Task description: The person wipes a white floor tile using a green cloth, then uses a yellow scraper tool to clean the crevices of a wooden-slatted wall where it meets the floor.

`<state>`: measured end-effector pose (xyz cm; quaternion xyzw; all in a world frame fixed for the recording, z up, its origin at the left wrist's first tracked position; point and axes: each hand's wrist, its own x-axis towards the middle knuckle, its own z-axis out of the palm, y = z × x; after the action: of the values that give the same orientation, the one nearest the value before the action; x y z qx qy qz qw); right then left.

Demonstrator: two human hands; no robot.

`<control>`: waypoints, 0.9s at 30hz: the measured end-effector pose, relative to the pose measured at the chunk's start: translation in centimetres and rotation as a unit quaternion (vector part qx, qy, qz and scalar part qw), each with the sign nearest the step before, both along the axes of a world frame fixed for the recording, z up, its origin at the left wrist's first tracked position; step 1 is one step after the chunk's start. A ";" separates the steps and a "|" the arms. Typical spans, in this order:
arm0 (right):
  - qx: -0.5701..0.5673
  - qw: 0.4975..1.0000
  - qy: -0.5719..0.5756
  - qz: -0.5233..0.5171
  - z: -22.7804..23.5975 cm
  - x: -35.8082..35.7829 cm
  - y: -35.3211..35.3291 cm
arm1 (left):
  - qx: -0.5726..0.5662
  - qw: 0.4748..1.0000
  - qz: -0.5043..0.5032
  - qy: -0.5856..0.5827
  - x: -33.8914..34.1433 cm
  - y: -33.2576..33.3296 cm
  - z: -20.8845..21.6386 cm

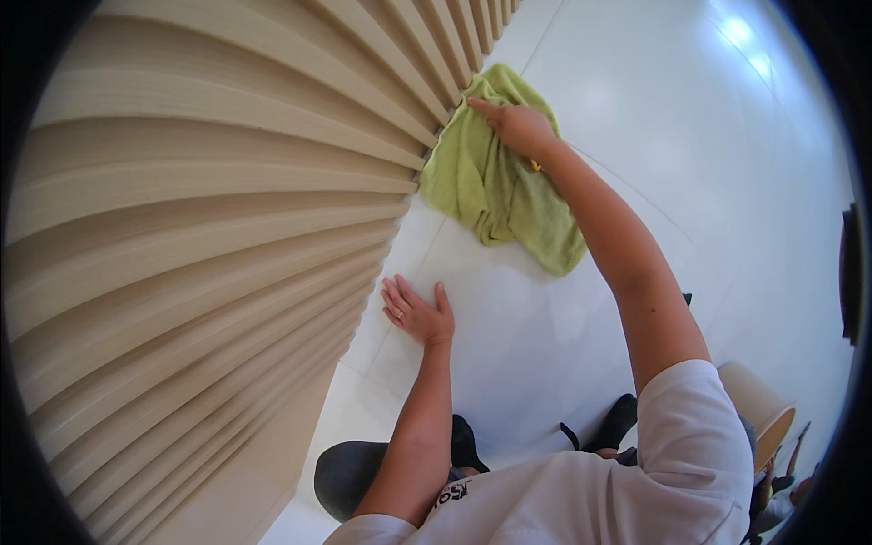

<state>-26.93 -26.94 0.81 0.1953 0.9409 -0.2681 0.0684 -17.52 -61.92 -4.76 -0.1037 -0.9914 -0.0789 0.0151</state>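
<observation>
A green cloth (495, 186) lies spread and wrinkled on the white floor, its far-left edge against the foot of a slatted panel. My right hand (520, 125) presses on its far end, the index finger pointing out toward the base of the slats; the other fingers are curled and partly hidden over the fabric. Nearer to me, my left hand (418, 313) rests flat on the floor beside the panel, fingers spread, a ring on one of them. Nothing is in it, and it stays apart from the cloth.
The pale wooden slatted panel (227, 186) fills the left side. White tiled floor (654, 118) with thin joints stretches away to the right. A round beige object (758, 409) stands by my right shoulder. Other people (790, 495) show at the lower right; a dark object (851, 272) sits at the right rim.
</observation>
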 end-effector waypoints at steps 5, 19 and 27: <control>0.028 0.995 0.018 -0.090 -0.1 -1.4 -2.0 | -0.007 1.000 -0.004 0.011 0.2 0.3 -0.2; -0.003 0.996 0.051 -0.078 0.2 -0.3 -1.1 | -0.025 0.997 -0.033 0.062 0.1 0.7 -0.6; -0.068 0.981 0.053 -0.173 0.0 1.5 1.0 | 0.119 0.989 0.063 0.059 -6.5 16.2 0.5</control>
<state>-25.39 -25.97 0.78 0.3354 0.8748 -0.3492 -0.0156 -24.06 -45.70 -4.28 -0.0426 -0.9768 -0.1894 0.0910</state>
